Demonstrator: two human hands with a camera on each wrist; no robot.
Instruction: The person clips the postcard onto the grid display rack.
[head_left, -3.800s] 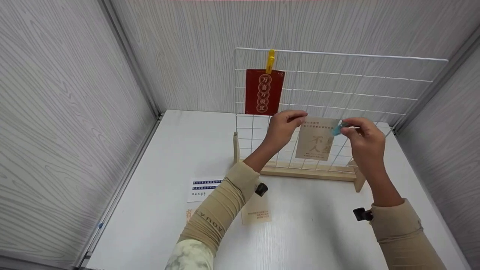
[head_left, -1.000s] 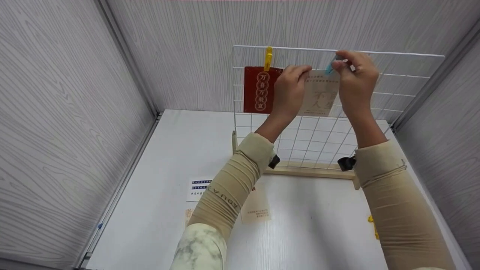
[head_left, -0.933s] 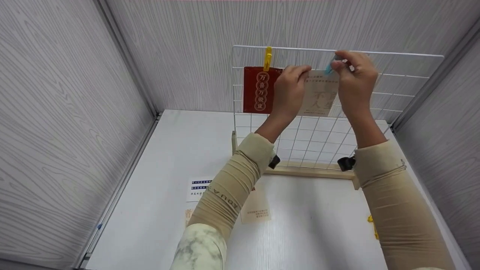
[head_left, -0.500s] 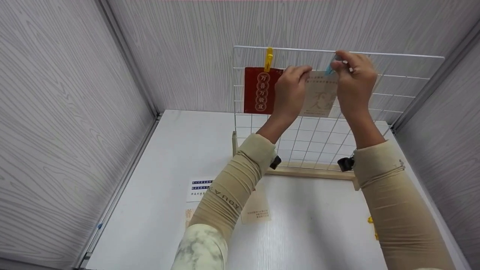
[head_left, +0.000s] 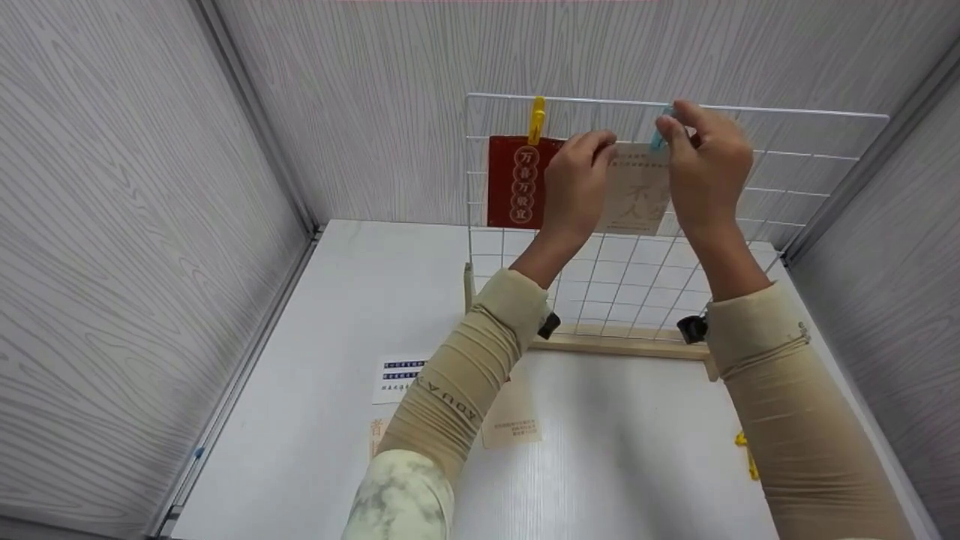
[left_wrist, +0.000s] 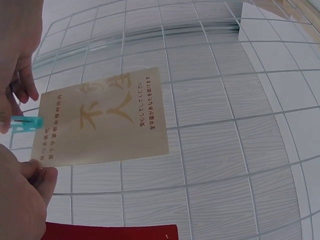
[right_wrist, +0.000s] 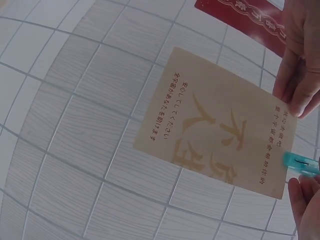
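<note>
As the beige card [head_left: 637, 191] is hanging in front of the wire grid [head_left: 780, 110]: the teal clip [left_wrist: 27, 123] is overlapping its top edge, right of the red card [head_left: 517, 180]
Left hand [head_left: 574, 184]: thumb and fingers are pinching the card's upper left corner
Right hand [head_left: 709, 165]: thumb and fingers are gripping the clip
Clip: I'm not quite seeing whether it is catching wire too
Card's risk: with the clip nipping paper alone, it could be dropping once released
</note>
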